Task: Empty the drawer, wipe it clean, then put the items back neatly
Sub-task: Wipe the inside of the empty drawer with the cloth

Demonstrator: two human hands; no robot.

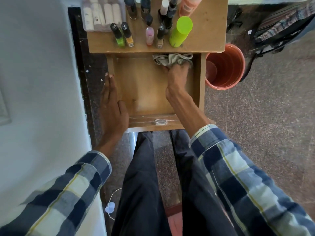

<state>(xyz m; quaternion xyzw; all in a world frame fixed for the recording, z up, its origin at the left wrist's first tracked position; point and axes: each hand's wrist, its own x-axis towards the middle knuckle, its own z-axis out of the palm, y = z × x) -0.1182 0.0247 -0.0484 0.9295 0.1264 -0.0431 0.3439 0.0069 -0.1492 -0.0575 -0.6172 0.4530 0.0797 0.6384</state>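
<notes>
Nearest the camera are two checked sleeves and dark trousers, with speckled floor beneath.

The drawer stands pulled out from a small wooden table, its front edge with a clear handle closest to the person. The drawer's floor is bare wood.

The left hand lies flat along the drawer's left wall, fingers straight and together, thumb inside the drawer; it holds nothing.

The right hand reaches deep into the drawer, at the far right corner. Its fingers press down onto a crumpled grey cloth, which lies against the drawer's back wall under the table edge. Whether the fingertips curl into the cloth cannot be told, as the cloth covers them.

Just right of the drawer, on the floor, stands an orange bucket.

On the tabletop beyond the drawer stand the removed items: nail polish bottles, a lime green can, a peach bottle and a clear box of pale tubes at the far left.

A striped bag lies on the floor at far right.
</notes>
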